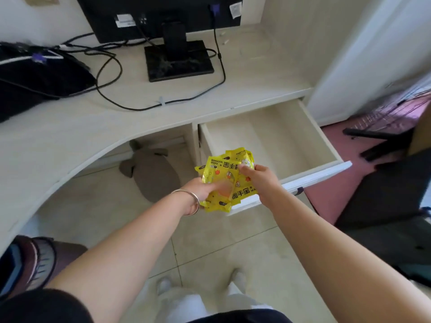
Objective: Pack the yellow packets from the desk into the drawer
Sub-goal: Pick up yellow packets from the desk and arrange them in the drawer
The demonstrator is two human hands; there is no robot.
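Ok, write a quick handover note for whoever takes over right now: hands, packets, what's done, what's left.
Hands: left hand and right hand both grip one bundle of yellow packets, held at the near left corner of the open drawer.
Done: packets gathered; none shows on the desk. Nothing shows inside the drawer.
Left: lower the bundle into the drawer and let go.

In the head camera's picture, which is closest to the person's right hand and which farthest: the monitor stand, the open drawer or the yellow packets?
1. The yellow packets: held in the right hand itself.
2. The drawer: open, just beside and beyond the hand.
3. The monitor stand: on the desk, far back and to the left.
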